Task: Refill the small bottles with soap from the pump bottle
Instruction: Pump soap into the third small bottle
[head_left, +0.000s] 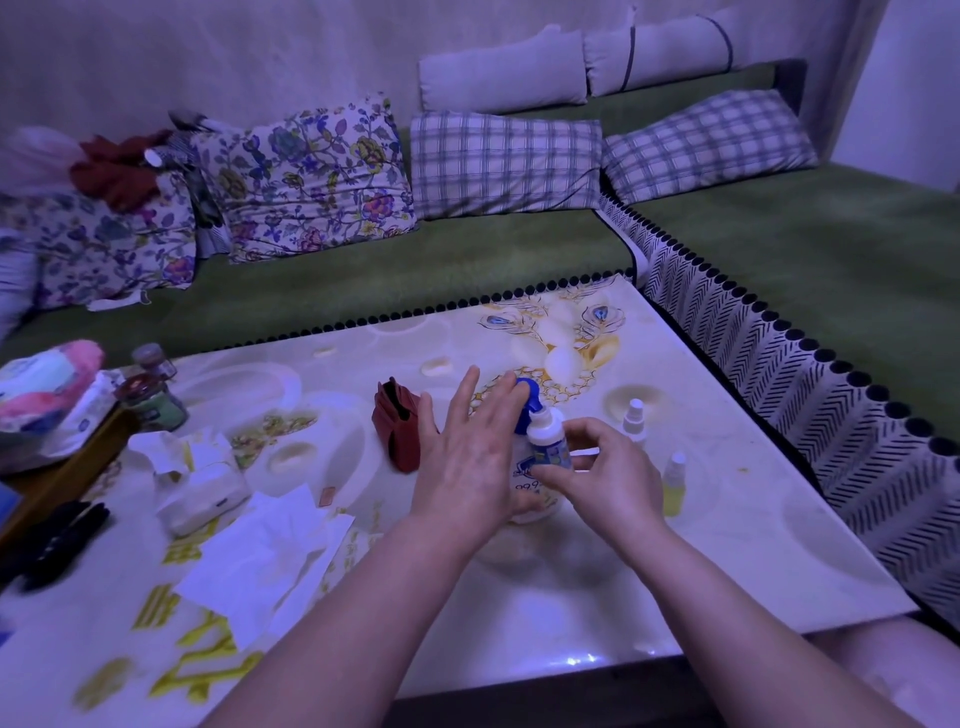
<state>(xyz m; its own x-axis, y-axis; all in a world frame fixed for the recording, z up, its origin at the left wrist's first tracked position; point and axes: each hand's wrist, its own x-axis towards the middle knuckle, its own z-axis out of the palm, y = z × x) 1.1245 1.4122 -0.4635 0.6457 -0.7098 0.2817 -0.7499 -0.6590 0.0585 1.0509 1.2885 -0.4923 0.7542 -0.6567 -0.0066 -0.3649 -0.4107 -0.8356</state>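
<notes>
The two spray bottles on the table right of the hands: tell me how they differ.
The far spray bottle looks pale, nearly white; the near spray bottle holds clearly yellow contents. The far one stands fully in view on the table; the near one's left side is partly hidden behind the right hand. Both stand upright, capped with white spray tops, untouched.

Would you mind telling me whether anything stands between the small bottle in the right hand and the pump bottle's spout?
Nothing visible does. The right hand holds the small bottle right against the pump bottle, just under its blue pump head. The left hand lies flat over the pump head rather than between them. The spout tip itself is hidden.
</notes>
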